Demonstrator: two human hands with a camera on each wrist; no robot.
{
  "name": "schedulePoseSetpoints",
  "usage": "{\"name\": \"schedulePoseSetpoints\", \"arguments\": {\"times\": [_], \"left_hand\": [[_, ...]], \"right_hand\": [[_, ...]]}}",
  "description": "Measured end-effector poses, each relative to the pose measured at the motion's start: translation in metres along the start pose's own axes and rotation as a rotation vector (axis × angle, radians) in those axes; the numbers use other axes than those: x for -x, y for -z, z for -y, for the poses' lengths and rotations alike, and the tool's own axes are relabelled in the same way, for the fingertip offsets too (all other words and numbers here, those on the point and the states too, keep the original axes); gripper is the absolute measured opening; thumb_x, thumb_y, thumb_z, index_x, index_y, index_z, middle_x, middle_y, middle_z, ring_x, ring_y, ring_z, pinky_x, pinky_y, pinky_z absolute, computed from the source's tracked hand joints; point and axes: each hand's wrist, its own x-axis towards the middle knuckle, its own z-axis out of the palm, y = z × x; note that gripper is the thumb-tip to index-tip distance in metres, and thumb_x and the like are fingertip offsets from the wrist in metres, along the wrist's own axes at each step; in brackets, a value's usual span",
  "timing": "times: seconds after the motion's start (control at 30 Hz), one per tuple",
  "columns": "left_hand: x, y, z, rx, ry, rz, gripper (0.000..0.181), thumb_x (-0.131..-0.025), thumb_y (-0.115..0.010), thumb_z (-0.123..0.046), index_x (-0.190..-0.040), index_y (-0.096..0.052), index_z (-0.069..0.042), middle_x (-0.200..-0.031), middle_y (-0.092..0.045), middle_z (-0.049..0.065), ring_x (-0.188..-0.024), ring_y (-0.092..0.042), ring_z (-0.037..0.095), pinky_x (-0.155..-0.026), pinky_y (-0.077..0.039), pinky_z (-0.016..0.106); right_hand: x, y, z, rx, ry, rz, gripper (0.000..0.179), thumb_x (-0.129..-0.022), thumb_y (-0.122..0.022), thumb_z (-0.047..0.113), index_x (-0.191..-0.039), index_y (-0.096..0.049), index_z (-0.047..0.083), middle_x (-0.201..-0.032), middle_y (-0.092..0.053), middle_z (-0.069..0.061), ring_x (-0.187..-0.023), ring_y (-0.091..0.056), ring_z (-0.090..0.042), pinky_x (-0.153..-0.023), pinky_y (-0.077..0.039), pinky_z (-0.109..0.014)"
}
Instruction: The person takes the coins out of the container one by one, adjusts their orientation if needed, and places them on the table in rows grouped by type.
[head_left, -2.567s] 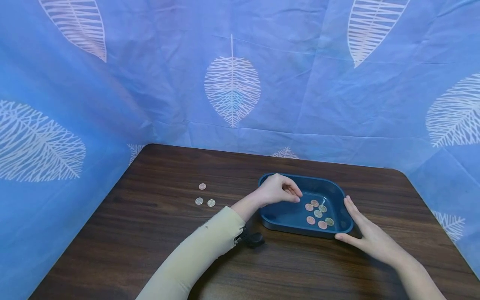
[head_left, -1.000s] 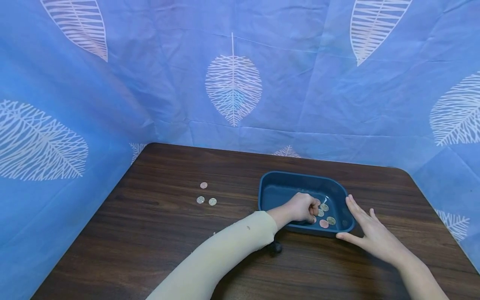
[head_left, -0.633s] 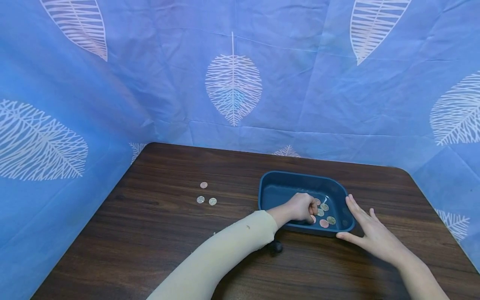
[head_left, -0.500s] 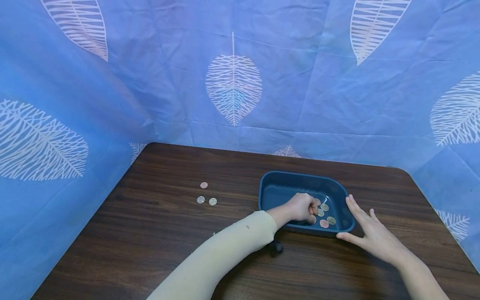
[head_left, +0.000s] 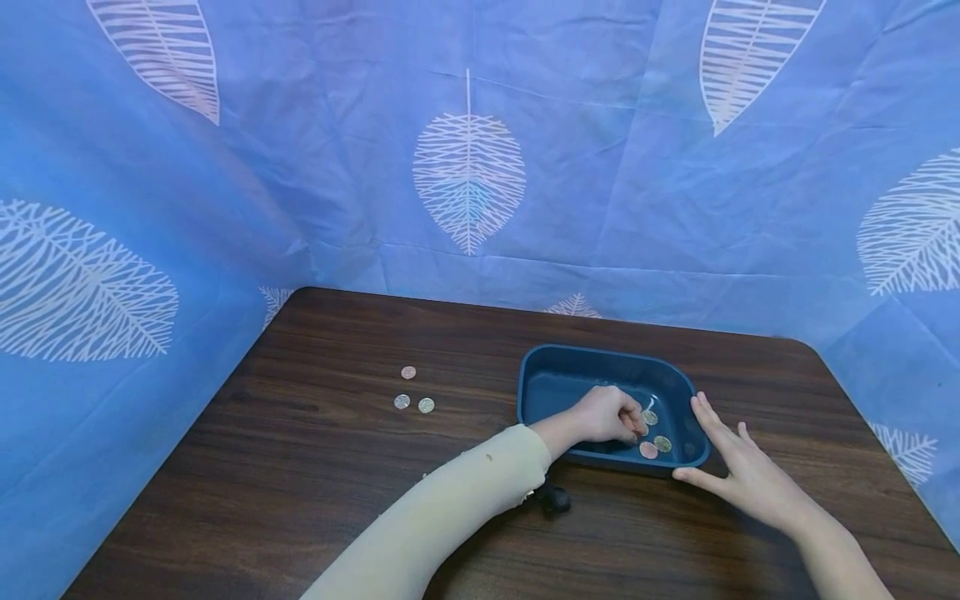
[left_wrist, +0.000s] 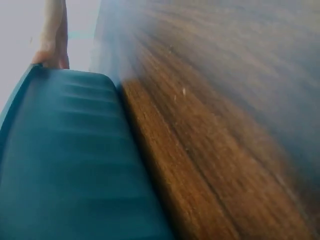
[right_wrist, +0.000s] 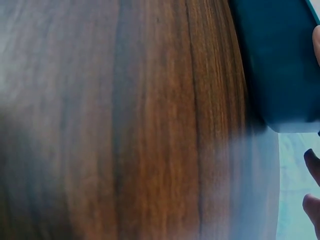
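A dark blue tray [head_left: 555,387] stands on the wooden table, with several copper and silver-coloured coins at its right end. Inside it, my left hand [head_left: 603,414] has its fingers curled down among the coins. A small dark edge at the thumb tip looks like a tilted coin [head_left: 633,441] being pinched; the fingers hide most of it. A copper coin [head_left: 648,450] and a silver-coloured coin [head_left: 662,443] lie just right of the fingertips. My right hand [head_left: 738,467] touches the tray's right end with straight, spread fingers. The left wrist view shows the tray's outer wall [left_wrist: 75,160].
Left of the tray lie a copper coin [head_left: 408,372] and two silver-coloured coins, one [head_left: 402,402] beside the other [head_left: 426,406]. A blue cloth [head_left: 337,167] with white leaf prints hangs behind the table [head_left: 300,467]. A black device [head_left: 556,500] sits under the left wrist.
My left hand has gone from above the tray's middle down to the coins. Its fingertips have just shifted slightly right, covering coins that showed before. The right hand stays at the tray's end.
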Motion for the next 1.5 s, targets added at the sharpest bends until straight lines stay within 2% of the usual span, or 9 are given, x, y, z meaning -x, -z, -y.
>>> {"name": "schedulePoseSetpoints", "arguments": {"times": [0.07, 0.33, 0.57, 0.67, 0.83, 1.03, 1.3, 1.5], "left_hand": [[0.0, 0.001, -0.001, 0.033, -0.005, -0.015, 0.009, -0.086, -0.071, -0.005, -0.092, -0.075, -0.011, -0.078, -0.067, -0.01, -0.066, -0.054, -0.005, -0.061, -0.043, 0.008], [0.005, 0.008, -0.007, 0.061, -0.019, -0.083, 0.007, -0.088, -0.069, -0.008, -0.093, -0.074, -0.01, -0.075, -0.063, -0.01, -0.066, -0.054, -0.004, -0.06, -0.043, 0.008], [0.022, 0.036, -0.02, 0.134, -0.108, -0.103, 0.009, -0.09, -0.067, -0.01, -0.096, -0.073, -0.009, -0.079, -0.065, -0.009, -0.068, -0.056, -0.006, -0.063, -0.045, 0.008], [0.034, 0.05, -0.018, 0.181, -0.112, -0.132, 0.011, -0.09, -0.068, -0.01, -0.099, -0.073, -0.008, -0.08, -0.066, -0.008, -0.069, -0.056, -0.006, -0.065, -0.046, 0.009], [0.052, 0.067, -0.004, 0.257, -0.067, -0.199, 0.011, -0.089, -0.069, -0.011, -0.098, -0.073, -0.007, -0.08, -0.066, -0.008, -0.07, -0.058, -0.001, -0.064, -0.048, 0.014], [0.069, 0.078, 0.024, 0.318, -0.027, -0.266, 0.012, -0.088, -0.07, -0.012, -0.097, -0.073, -0.005, -0.078, -0.066, -0.005, -0.069, -0.059, 0.004, -0.063, -0.049, 0.02], [0.091, 0.098, 0.049, 0.375, 0.022, -0.345, 0.011, -0.088, -0.07, -0.011, -0.097, -0.073, -0.005, -0.084, -0.068, 0.001, -0.075, -0.061, 0.013, -0.067, -0.051, 0.025], [0.103, 0.106, 0.065, 0.408, 0.04, -0.375, 0.016, -0.088, -0.07, -0.012, -0.1, -0.072, -0.002, -0.085, -0.068, 0.003, -0.077, -0.062, 0.014, -0.068, -0.051, 0.027]], "right_hand": [[0.0, 0.0, 0.0, -0.009, -0.003, 0.003, 0.102, -0.087, -0.067, 0.046, -0.154, 0.004, 0.017, -0.158, 0.007, -0.011, -0.13, -0.022, -0.057, -0.105, 0.006, -0.065], [0.0, -0.001, 0.003, -0.037, 0.0, 0.009, 0.101, -0.087, -0.068, 0.044, -0.154, 0.003, 0.018, -0.158, 0.007, -0.011, -0.128, -0.024, -0.06, -0.104, 0.005, -0.067], [0.0, 0.001, 0.004, -0.067, -0.001, 0.004, 0.1, -0.087, -0.069, 0.04, -0.154, 0.003, 0.021, -0.158, 0.009, -0.01, -0.128, -0.019, -0.062, -0.104, 0.004, -0.068], [-0.001, 0.001, 0.004, -0.064, -0.01, 0.007, 0.101, -0.087, -0.069, 0.042, -0.154, 0.004, 0.022, -0.158, 0.009, -0.009, -0.128, -0.017, -0.062, -0.103, 0.002, -0.069], [-0.002, 0.0, 0.004, -0.052, -0.042, 0.017, 0.103, -0.086, -0.068, 0.046, -0.154, 0.005, 0.023, -0.158, 0.01, -0.01, -0.13, -0.011, -0.063, -0.101, 0.0, -0.071], [-0.002, -0.001, 0.003, -0.063, -0.042, 0.01, 0.102, -0.086, -0.069, 0.044, -0.154, 0.005, 0.024, -0.158, 0.01, -0.009, -0.129, -0.01, -0.064, -0.1, -0.002, -0.072], [-0.005, -0.002, 0.004, -0.083, -0.028, 0.014, 0.102, -0.086, -0.069, 0.043, -0.154, 0.005, 0.024, -0.158, 0.01, -0.008, -0.128, -0.015, -0.063, -0.102, 0.0, -0.07], [-0.003, -0.001, 0.006, -0.093, -0.047, 0.022, 0.104, -0.086, -0.069, 0.043, -0.154, 0.006, 0.024, -0.158, 0.011, -0.01, -0.127, -0.018, -0.064, -0.099, -0.001, -0.073]]}}
